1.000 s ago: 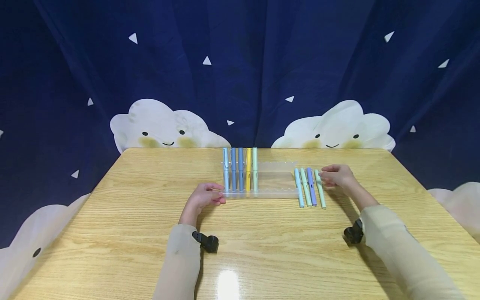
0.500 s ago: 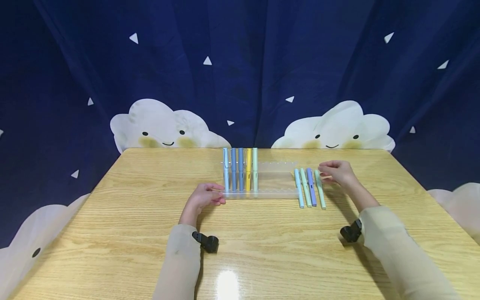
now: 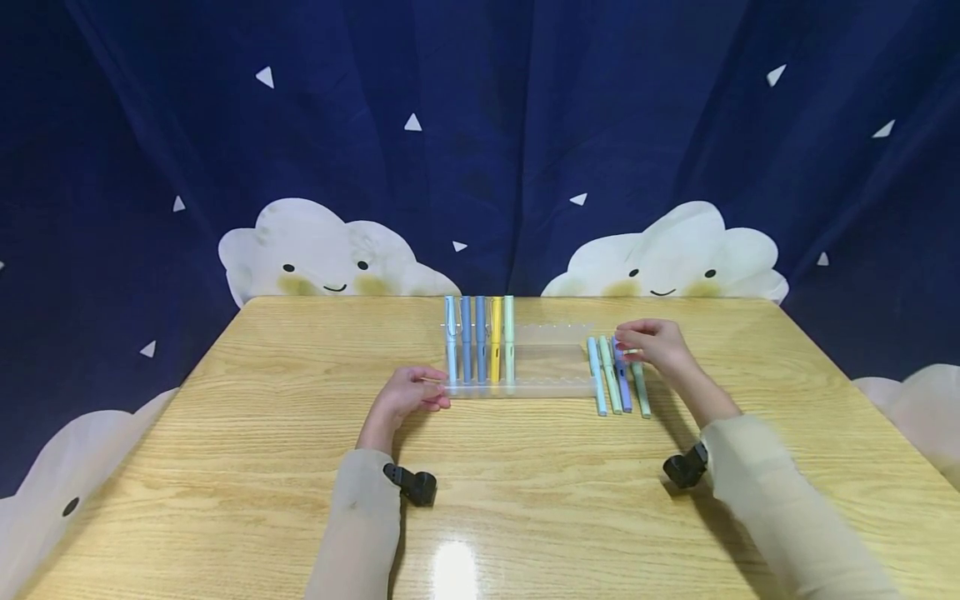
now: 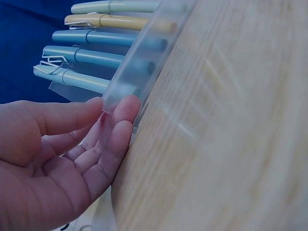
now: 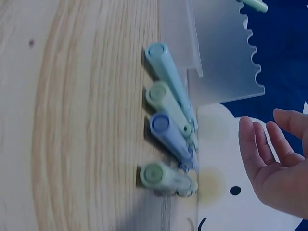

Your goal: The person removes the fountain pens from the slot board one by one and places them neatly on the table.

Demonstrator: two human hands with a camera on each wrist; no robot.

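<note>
My left hand (image 3: 411, 390) pinches the left front corner of a clear plastic pen rack (image 3: 555, 387); in the left wrist view, the thumb and fingertips grip its edge (image 4: 139, 72). Several capped pens lean in the rack's left part: light blue (image 3: 452, 350), two darker blue (image 3: 481, 333), yellow (image 3: 497, 342) and pale green (image 3: 510, 333). My right hand (image 3: 654, 342) hovers over the far ends of the pens lying right of the rack, holding nothing, thumb and fingers apart (image 5: 279, 163). Nearest it is the purple pen (image 3: 624, 383), its cap end partly hidden in the head view.
Beside the purple pen lie a light blue pen (image 3: 597, 383), a pale green pen (image 3: 611, 379) and another pale green pen (image 3: 641, 392) at the right. The wooden table (image 3: 525, 500) ends at a dark blue curtain (image 3: 480, 150) with cloud prints.
My right hand has moved left, from beside the rightmost pale green pen to over the purple one. The left hand stays at the rack's corner.
</note>
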